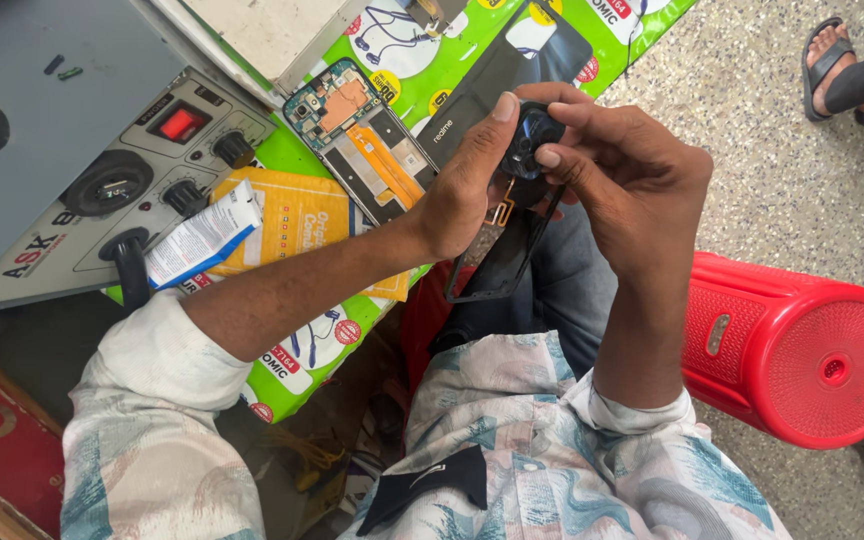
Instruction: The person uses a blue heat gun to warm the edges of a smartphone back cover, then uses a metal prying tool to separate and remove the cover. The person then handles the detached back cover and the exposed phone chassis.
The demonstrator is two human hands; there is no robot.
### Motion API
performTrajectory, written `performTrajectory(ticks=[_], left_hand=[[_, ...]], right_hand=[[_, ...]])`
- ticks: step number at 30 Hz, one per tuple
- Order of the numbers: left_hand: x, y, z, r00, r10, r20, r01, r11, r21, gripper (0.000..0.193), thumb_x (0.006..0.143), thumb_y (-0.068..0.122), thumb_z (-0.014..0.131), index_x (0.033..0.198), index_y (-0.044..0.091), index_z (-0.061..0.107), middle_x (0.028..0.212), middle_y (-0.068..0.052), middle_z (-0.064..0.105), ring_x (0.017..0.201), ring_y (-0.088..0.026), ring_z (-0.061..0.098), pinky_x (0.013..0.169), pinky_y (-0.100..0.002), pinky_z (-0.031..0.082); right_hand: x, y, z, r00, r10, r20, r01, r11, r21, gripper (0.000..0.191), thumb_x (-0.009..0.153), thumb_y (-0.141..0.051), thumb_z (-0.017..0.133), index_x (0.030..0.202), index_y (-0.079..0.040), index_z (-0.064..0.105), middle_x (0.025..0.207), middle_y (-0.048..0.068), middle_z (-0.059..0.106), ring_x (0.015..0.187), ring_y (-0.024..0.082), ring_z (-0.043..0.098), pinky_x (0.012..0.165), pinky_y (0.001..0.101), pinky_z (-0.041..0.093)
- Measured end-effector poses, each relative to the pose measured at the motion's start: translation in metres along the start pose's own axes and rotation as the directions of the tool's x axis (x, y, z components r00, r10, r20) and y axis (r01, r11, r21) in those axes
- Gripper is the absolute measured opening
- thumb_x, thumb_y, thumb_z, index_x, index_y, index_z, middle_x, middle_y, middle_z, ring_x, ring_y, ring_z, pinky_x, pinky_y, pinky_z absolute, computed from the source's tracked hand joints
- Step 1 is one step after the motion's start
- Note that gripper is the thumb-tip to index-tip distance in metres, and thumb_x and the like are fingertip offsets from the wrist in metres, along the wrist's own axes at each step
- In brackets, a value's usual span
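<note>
opened phone: an opened phone lay back-off on the green mat, boards and orange flex showing
mat: green printed sheet under the items
packet: yellow packet just beside the phone
tube: white-and-blue tube rested partly on the packet's left edge
grey unit: grey bench unit at left, red switch lit, black knobs
stool: red plastic stool on its side, right
floor: speckled floor
foot: someone's sandalled foot top right
</note>
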State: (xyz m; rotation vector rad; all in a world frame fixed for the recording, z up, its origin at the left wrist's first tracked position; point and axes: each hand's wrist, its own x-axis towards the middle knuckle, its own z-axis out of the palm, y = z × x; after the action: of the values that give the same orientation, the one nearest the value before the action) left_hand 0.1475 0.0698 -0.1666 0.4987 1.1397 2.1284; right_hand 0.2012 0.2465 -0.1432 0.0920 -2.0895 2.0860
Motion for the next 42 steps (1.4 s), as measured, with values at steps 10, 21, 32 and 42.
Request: performTrajectory(ticks=[10, 21, 32, 42], left_hand=[[-0.001, -0.004, 0.002, 1.0, -0.003, 0.012, 0.002, 0.999, 0.049, 0.063, 0.115, 0.053, 0.026, 0.152, 0.005, 0.041, 0.12, -0.011, 0.063, 0.103, -0.017, 0.069, 0.089, -0.032, 0.061], [0.007, -0.001, -0.005, 0.999, -0.033, -0.017, 0.026, 0.953, -0.303, 0.063, 0.113, 0.054, 0.027, 0.148, 0.004, 0.045, 0.125, -0.012, 0.061, 0.109, -0.016, 0.066, 0.093, -0.033, 0.061], [0.005, 0.007, -0.005, 0.998, 0.042, -0.036, -0.045, 0.994, -0.096, 0.07, 0.11, 0.064, 0.033, 0.152, 0.009, 0.046, 0.118, -0.013, 0.065, 0.101, -0.023, 0.073, 0.095, -0.045, 0.066], [-0.003, 0.009, 0.006, 0.98, 0.181, -0.085, -0.17, 0.978, 0.123, 0.059, 0.116, 0.054, 0.026, 0.15, 0.008, 0.042, 0.115, -0.009, 0.061, 0.107, -0.015, 0.062, 0.095, -0.034, 0.058]], right_hand=[[-0.001, -0.02, 0.001, 1.0, 0.001, 0.022, 0.001, 0.998, -0.064, 0.03, 0.101, 0.007, 0.082, 0.128, 0.003, 0.07, 0.097, 0.007, 0.069, 0.079, 0.006, 0.066, 0.065, 0.0192, 0.055], [0.004, -0.011, 0.007, 0.956, -0.26, 0.137, 0.292, 0.8, -0.525, 0.04, 0.09, -0.009, 0.096, 0.123, -0.004, 0.074, 0.116, 0.008, 0.065, 0.095, 0.012, 0.07, 0.079, 0.0217, 0.062], [0.007, -0.011, -0.024, 0.99, 0.125, -0.07, -0.109, 0.975, 0.195, 0.019, 0.099, -0.002, 0.076, 0.115, -0.001, 0.067, 0.097, 0.003, 0.066, 0.078, 0.008, 0.065, 0.069, 0.0213, 0.055], [-0.006, 0.008, 0.016, 0.982, 0.053, -0.182, 0.003, 0.956, 0.293, 0.021, 0.104, 0.006, 0.08, 0.117, 0.003, 0.064, 0.103, 0.01, 0.071, 0.087, 0.011, 0.07, 0.077, 0.0245, 0.06]])
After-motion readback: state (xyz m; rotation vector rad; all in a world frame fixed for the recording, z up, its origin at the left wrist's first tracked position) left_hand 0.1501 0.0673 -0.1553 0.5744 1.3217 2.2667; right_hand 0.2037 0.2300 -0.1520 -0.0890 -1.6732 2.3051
